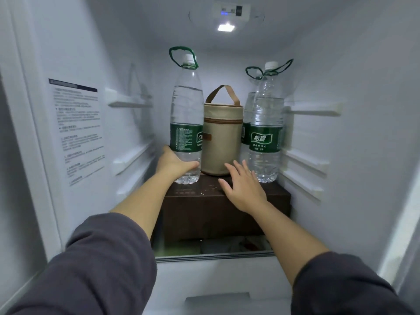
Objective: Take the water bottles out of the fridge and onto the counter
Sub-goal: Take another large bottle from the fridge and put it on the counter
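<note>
Inside an open fridge (341,64), three clear water bottles with green labels and green carry loops stand upright on a dark brown box (227,201). The left bottle (186,119) is at the box's front left corner. A beige zipped bag (221,137) with a brown handle stands between it and the right bottle (266,133); the rear bottle (247,114) is partly hidden behind those two. White shelf rails line both side walls, close beside the outer bottles. Above the bottles is open room up to the ceiling lamp (226,27). The left hand (175,163), in a grey sleeve, has its grip wrapped around the left bottle's lower part. The right hand (244,189) hovers over the box with fingers spread, grip open, just beside the right bottle's base.
</note>
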A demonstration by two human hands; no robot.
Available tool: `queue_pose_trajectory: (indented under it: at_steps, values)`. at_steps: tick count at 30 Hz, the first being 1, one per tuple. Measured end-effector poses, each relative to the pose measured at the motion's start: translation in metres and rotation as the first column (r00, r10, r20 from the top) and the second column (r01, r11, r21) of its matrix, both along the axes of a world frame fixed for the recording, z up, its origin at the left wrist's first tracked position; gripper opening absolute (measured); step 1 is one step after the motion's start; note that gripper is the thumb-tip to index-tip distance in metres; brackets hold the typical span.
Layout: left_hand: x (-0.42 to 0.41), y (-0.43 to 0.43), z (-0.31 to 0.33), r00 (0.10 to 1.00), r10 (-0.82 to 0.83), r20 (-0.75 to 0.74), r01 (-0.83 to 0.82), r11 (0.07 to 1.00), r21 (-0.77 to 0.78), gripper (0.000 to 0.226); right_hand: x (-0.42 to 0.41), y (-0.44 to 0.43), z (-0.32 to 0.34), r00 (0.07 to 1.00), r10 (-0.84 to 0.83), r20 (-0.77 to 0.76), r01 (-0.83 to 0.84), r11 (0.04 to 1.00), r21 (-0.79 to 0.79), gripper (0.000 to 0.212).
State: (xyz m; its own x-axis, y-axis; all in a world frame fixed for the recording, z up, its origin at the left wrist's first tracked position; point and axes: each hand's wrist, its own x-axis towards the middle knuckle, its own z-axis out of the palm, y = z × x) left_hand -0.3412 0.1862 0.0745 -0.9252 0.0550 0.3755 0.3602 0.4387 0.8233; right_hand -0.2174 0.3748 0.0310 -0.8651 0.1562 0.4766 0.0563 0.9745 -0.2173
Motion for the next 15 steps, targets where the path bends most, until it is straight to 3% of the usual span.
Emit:
queue_pose_trajectory:
  at_steps: [7, 12, 15]
  values:
    - [0.045, -0.014, -0.005, 0.997, -0.053, -0.053, 0.051, 0.998, -0.024, 0.087, 0.004, 0.0, 0.004, 0.998, 0.057, 0.006, -0.057, 0.995, -0.084, 0.063]
    - [0.048, -0.015, -0.005, 0.998, -0.051, -0.028, 0.049, 0.996, -0.074, 0.093, 0.001, -0.007, 0.052, 0.971, 0.104, -0.216, -0.201, 0.846, -0.494, 0.067]
    - [0.049, -0.016, -0.006, 0.998, -0.063, -0.032, 0.061, 0.996, -0.068, 0.098, -0.008, -0.021, 0.106, 0.946, 0.111, -0.304, -0.278, 0.762, -0.584, 0.067]
